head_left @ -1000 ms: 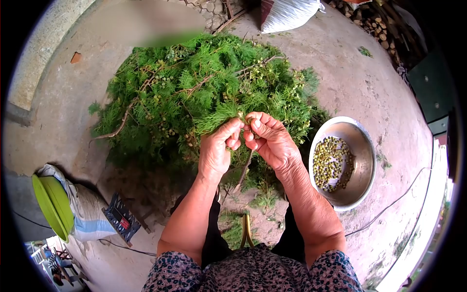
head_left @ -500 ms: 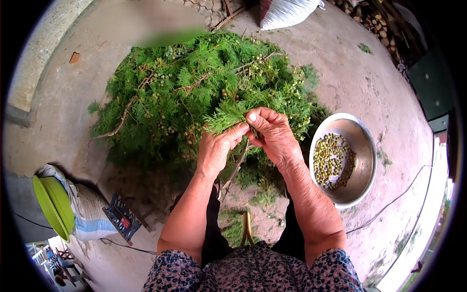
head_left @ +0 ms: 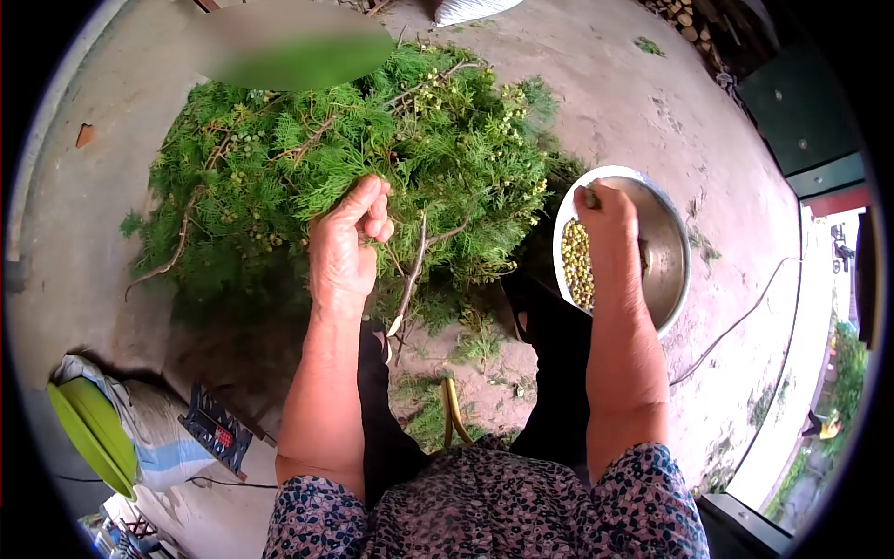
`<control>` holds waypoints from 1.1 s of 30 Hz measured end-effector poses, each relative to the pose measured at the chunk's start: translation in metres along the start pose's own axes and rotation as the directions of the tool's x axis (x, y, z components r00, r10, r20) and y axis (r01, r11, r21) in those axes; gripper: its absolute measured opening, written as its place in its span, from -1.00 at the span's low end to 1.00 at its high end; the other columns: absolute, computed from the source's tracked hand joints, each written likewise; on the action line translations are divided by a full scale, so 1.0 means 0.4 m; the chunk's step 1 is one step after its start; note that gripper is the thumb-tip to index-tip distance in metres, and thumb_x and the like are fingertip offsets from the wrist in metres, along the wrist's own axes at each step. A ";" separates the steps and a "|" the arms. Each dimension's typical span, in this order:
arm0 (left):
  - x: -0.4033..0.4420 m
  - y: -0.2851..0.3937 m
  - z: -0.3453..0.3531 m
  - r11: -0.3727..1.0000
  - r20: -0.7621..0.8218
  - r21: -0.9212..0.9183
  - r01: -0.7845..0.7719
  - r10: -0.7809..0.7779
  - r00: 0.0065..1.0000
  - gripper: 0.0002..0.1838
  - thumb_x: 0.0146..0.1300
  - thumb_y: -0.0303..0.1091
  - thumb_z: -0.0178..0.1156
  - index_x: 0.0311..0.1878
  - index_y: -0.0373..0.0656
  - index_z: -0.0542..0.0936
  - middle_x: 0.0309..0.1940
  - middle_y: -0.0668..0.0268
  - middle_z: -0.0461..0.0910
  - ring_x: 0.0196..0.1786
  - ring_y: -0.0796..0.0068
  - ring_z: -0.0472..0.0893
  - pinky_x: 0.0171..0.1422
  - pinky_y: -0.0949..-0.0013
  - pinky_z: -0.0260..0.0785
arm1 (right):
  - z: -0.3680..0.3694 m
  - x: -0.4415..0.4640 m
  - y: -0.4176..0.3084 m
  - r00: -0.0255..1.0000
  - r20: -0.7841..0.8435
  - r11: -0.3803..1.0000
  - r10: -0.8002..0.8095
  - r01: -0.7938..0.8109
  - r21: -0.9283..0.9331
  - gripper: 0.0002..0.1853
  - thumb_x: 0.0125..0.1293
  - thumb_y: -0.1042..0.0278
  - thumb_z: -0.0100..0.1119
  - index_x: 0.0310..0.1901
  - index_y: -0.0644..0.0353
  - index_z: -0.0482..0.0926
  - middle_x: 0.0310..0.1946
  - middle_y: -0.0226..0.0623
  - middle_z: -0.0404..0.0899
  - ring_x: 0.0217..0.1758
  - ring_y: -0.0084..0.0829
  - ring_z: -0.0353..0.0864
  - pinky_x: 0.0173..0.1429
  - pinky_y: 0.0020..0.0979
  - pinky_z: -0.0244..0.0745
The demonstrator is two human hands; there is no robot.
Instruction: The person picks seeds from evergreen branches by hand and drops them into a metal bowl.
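Note:
A big heap of cut evergreen branches [head_left: 438, 158] lies on the floor in front of me. My left hand [head_left: 349, 244] is closed on a green sprig [head_left: 326, 189] at the near side of the heap. On the right stands a metal bowl [head_left: 672, 244] with many small green-yellow cones [head_left: 576, 264] in it. My right hand [head_left: 607, 216] is over the bowl, fingers pressed together, with a small greenish piece showing at the fingertips. A bare forked twig [head_left: 413, 270] lies between my forearms.
At the lower left are a green basin [head_left: 91, 433], a white sack [head_left: 168, 447] and a dark plastic rack [head_left: 216, 430]. Stacked firewood [head_left: 684, 19] and a dark green cabinet [head_left: 799, 116] stand at the upper right. A cable [head_left: 745, 321] runs along the floor on the right.
My right hand has left my left hand and moved right, over the bowl. My left hand keeps hold of the sprig. The view has turned to the right.

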State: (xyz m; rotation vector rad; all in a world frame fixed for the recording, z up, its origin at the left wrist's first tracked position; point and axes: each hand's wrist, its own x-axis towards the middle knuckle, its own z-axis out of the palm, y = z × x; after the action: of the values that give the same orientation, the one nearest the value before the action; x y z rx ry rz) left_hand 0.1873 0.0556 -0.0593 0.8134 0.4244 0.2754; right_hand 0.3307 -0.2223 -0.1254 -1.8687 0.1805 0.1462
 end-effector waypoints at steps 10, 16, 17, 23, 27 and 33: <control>0.012 0.001 0.003 0.993 0.045 -0.119 0.017 -0.012 0.999 -0.81 0.26 -0.32 0.09 -0.27 -0.28 0.46 -0.60 0.44 0.31 -0.56 0.62 0.22 -0.41 0.50 0.10 | -0.105 0.060 0.074 0.986 -0.118 0.922 0.116 -0.152 -0.358 -0.50 0.13 0.35 0.15 0.09 0.38 0.33 0.00 -0.01 0.44 0.05 -0.17 0.46 0.04 -0.29 0.45; 0.020 -0.002 0.008 0.987 0.026 -0.159 -0.021 0.026 0.999 -0.80 0.23 -0.32 0.12 -0.28 -0.29 0.49 -0.59 0.42 0.37 -0.55 0.61 0.27 -0.41 0.48 0.14 | 0.168 -0.187 -0.117 0.743 0.633 0.976 0.216 -0.157 -0.148 -0.56 0.18 -0.01 0.14 -0.41 0.33 0.56 -0.52 -0.23 0.59 -0.48 -0.49 0.58 -0.29 -0.50 0.53; 0.018 -0.002 0.012 0.988 0.027 -0.151 -0.019 0.024 0.999 -0.79 0.26 -0.29 0.09 -0.26 -0.28 0.46 -0.58 0.44 0.32 -0.54 0.62 0.24 -0.38 0.49 0.12 | 0.205 -0.236 -0.105 0.713 0.661 0.972 0.233 -0.148 -0.182 -0.47 0.14 -0.14 0.15 -0.32 0.32 0.56 -0.45 -0.20 0.60 -0.40 -0.48 0.58 -0.24 -0.47 0.51; 0.012 -0.020 0.006 0.991 0.099 -0.114 -0.065 0.077 0.992 -0.77 0.21 -0.33 0.15 -0.17 -0.30 0.49 -0.49 0.39 0.45 -0.46 0.57 0.36 -0.30 0.47 0.22 | 0.319 -0.337 -0.106 0.573 0.762 0.813 0.301 -0.572 0.109 -0.62 0.17 0.18 0.21 -0.19 0.39 0.48 -0.37 -0.24 0.56 -0.30 -0.42 0.56 -0.18 -0.33 0.50; 0.015 -0.001 0.010 0.974 0.003 0.132 -0.184 0.186 0.983 -0.56 0.18 -0.35 0.18 0.10 -0.31 0.38 -0.13 0.20 0.54 -0.08 0.43 0.51 0.09 0.34 0.28 | 0.332 -0.305 -0.130 0.641 0.710 0.670 0.292 -0.667 0.326 -0.78 0.23 0.41 0.08 -0.14 0.34 0.42 -0.30 -0.14 0.56 -0.18 -0.27 0.58 -0.06 -0.18 0.53; -0.026 0.053 -0.028 0.814 -0.101 0.413 -0.408 0.486 0.868 -0.71 0.20 -0.39 0.14 -0.02 -0.26 0.48 -0.25 0.17 0.59 -0.30 0.51 0.58 -0.29 0.50 0.40 | 0.290 -0.220 -0.171 0.744 0.650 0.389 0.155 -0.651 0.652 -0.84 0.32 0.40 -0.09 -0.21 0.31 0.42 -0.27 -0.17 0.51 -0.12 -0.23 0.53 0.12 -0.11 0.42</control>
State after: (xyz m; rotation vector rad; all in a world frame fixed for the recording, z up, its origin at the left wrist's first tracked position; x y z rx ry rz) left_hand 0.1713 0.0725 -0.0475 1.2776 0.4800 0.7432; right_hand 0.2570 -0.0871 -0.0792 -0.6557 0.3089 0.7615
